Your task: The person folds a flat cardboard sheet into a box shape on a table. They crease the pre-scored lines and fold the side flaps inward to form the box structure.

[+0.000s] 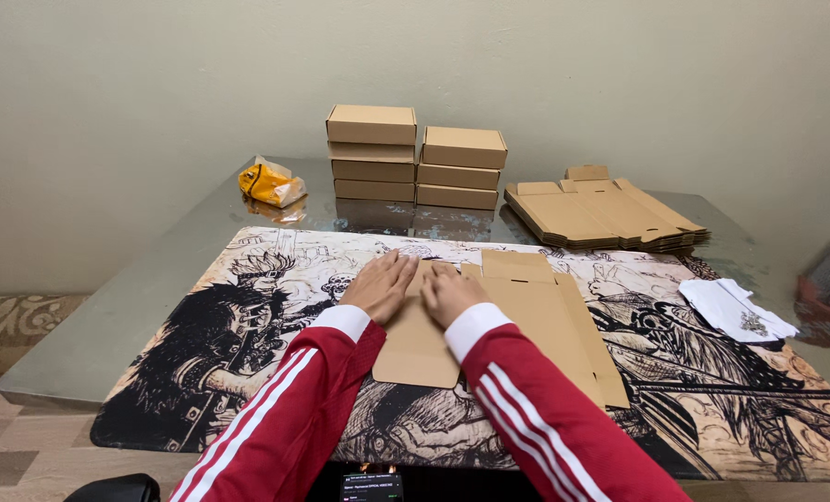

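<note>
A flat brown cardboard box blank (526,321) lies on the illustrated desk mat (248,363) in front of me. My left hand (381,284) rests palm down on the blank's left flap, fingers together and pointing away. My right hand (449,290) presses on the blank just beside it, fingers curled at the flap's far edge. Both arms wear red sleeves with white stripes and white cuffs. Neither hand lifts anything.
Two stacks of folded brown boxes (415,158) stand at the back of the glass table (136,279). A pile of flat blanks (601,216) lies at back right. A yellow packet (268,183) sits back left; white paper pieces (736,309) lie right. A phone (371,485) is near me.
</note>
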